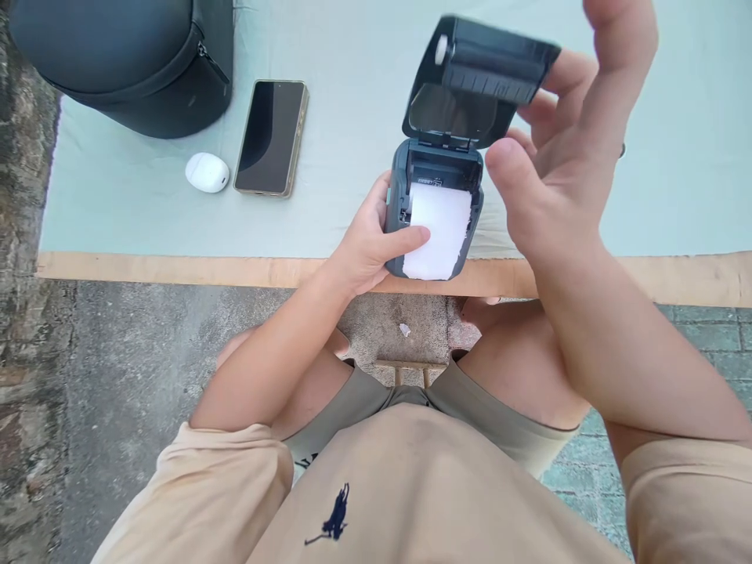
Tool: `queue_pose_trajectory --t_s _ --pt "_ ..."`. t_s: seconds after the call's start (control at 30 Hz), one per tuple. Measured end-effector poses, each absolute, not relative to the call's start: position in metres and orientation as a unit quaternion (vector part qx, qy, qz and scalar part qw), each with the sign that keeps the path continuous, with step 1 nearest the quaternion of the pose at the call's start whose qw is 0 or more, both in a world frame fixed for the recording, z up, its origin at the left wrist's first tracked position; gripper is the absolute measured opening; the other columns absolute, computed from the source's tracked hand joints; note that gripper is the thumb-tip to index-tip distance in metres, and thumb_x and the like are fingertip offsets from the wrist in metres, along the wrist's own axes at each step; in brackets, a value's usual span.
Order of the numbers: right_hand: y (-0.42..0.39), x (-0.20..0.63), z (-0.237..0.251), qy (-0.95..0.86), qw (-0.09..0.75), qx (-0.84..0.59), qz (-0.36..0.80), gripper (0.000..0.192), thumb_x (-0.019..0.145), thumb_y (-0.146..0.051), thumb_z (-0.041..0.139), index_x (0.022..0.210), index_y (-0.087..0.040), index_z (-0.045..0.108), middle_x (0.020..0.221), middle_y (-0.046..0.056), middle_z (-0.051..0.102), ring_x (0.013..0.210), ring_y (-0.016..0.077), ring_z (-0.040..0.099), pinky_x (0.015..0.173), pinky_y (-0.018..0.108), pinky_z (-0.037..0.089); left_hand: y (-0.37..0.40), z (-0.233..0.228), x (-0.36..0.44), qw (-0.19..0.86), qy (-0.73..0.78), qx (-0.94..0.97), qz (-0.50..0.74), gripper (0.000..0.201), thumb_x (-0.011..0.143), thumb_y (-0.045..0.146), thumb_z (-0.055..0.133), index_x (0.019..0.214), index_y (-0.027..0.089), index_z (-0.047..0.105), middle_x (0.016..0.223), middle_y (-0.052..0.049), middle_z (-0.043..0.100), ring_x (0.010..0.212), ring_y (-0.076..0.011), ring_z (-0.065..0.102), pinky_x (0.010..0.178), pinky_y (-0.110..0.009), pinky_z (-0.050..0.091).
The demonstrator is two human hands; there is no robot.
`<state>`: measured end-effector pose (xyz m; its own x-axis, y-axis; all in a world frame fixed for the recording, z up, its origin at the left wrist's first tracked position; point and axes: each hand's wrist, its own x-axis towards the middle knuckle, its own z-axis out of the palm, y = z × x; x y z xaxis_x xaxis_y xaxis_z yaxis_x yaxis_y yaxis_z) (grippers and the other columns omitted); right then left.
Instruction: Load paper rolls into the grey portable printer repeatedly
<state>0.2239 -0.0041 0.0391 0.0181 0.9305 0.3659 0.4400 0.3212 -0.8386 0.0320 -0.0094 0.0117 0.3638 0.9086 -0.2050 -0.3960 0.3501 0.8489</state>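
A small dark portable receipt printer (477,205) sits in my left hand (376,236) at the table's front edge. My left fingers wrap its left side, and the thumb presses on the white paper (440,235) that lies over its front. The printer's lid (479,82) stands flipped up, showing its inner side with a roller. My right hand (564,149) is at the lid's right edge, with the index finger raised and the thumb stretched out. Its other fingers are partly hidden behind the lid; they seem to touch it without a grip.
On the pale table cloth (346,47) lie a phone (271,137) and a white earbud case (207,172). A black zipped bag (135,63) stands at the back left. The wooden table edge (176,268) runs in front of my knees. A paper scrap (405,330) lies on the ground.
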Motion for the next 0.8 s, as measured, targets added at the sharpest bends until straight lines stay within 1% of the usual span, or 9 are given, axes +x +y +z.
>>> queue_pose_trajectory --t_s 0.07,0.1,0.17,0.3,0.4,0.5,0.67,0.73,0.8 --pt "0.0 0.223 0.036 -0.677 0.496 -0.499 0.215 0.047 0.095 -0.071 0.062 0.128 -0.038 0.063 0.142 0.005 0.06 0.136 0.0293 0.058 0.111 0.048 0.058 -0.01 0.012 0.033 0.741 0.362 0.36 0.436 0.075 0.06 0.057 0.099 0.119 0.031 0.061 0.114 -0.005 0.077 0.15 -0.0427 0.061 0.118 -0.055 0.06" --pt "0.0 0.222 0.033 -0.695 0.497 -0.486 0.183 0.039 0.096 -0.068 0.063 0.116 -0.034 0.067 0.124 0.009 0.064 0.129 0.0299 0.06 0.111 0.05 0.058 -0.01 0.012 0.033 0.742 0.364 0.358 0.435 0.075 0.059 0.056 0.099 0.119 0.03 0.061 0.113 -0.004 0.077 0.149 -0.043 0.061 0.117 -0.055 0.06" --pt "-0.002 0.221 0.028 -0.722 0.473 -0.481 0.153 0.03 0.095 -0.061 0.067 0.1 -0.031 0.069 0.11 0.01 0.062 0.128 0.0305 0.058 0.116 0.053 0.057 -0.009 0.011 0.032 0.739 0.364 0.358 0.44 0.076 0.06 0.057 0.099 0.12 0.03 0.061 0.114 -0.004 0.078 0.147 -0.0429 0.064 0.115 -0.054 0.061" --pt "-0.01 0.222 0.024 -0.744 0.439 -0.482 0.15 0.014 0.09 -0.046 0.07 0.09 -0.032 0.069 0.122 0.011 0.06 0.135 0.0316 0.055 0.122 0.057 0.054 -0.005 0.005 0.028 0.735 0.356 0.397 0.419 0.08 0.062 0.059 0.098 0.125 0.03 0.059 0.12 -0.004 0.079 0.138 -0.0406 0.07 0.107 -0.048 0.066" --pt "-0.012 0.225 0.024 -0.745 0.42 -0.492 0.161 0.009 0.089 -0.041 0.07 0.09 -0.032 0.069 0.134 0.01 0.059 0.143 0.0323 0.051 0.121 0.056 0.056 -0.005 0.004 0.027 0.724 0.356 0.417 0.418 0.087 0.061 0.061 0.099 0.132 0.031 0.059 0.124 -0.004 0.079 0.137 -0.0402 0.07 0.108 -0.047 0.065" --pt "-0.013 0.228 0.024 -0.751 0.433 -0.468 0.173 0.006 0.09 -0.037 0.069 0.093 -0.031 0.069 0.137 0.01 0.058 0.147 0.0313 0.051 0.123 0.055 0.055 -0.008 0.005 0.027 0.719 0.355 0.421 0.424 0.089 0.062 0.056 0.099 0.137 0.031 0.058 0.122 -0.004 0.078 0.135 -0.0401 0.071 0.107 -0.047 0.064" --pt "-0.013 0.228 0.021 -0.755 0.419 -0.463 0.2 0.012 0.09 -0.041 0.069 0.087 -0.03 0.072 0.14 0.009 0.055 0.15 0.0356 0.047 0.115 0.06 0.059 0.0 -0.008 0.024 0.716 0.334 0.443 0.424 0.093 0.064 0.053 0.097 0.142 0.03 0.053 0.127 -0.007 0.074 0.133 -0.0398 0.072 0.104 -0.047 0.064" --pt "-0.013 0.227 0.021 -0.754 0.434 -0.439 0.223 0.016 0.092 -0.043 0.069 0.085 -0.03 0.074 0.142 0.008 0.054 0.15 0.0368 0.047 0.112 0.06 0.061 0.008 -0.017 0.022 0.723 0.3 0.473 0.404 0.115 0.046 0.05 0.104 0.144 0.029 0.047 0.126 -0.008 0.074 0.132 -0.0432 0.072 0.1 -0.049 0.065" --pt "-0.014 0.226 0.021 -0.753 0.453 -0.411 0.243 0.021 0.094 -0.045 0.068 0.084 -0.029 0.076 0.142 0.008 0.055 0.15 0.0367 0.049 0.114 0.06 0.06 0.013 -0.024 0.021 0.729 0.279 0.484 0.396 0.117 0.046 0.052 0.104 0.145 0.029 0.045 0.131 -0.01 0.073 0.132 -0.0439 0.072 0.098 -0.049 0.065"
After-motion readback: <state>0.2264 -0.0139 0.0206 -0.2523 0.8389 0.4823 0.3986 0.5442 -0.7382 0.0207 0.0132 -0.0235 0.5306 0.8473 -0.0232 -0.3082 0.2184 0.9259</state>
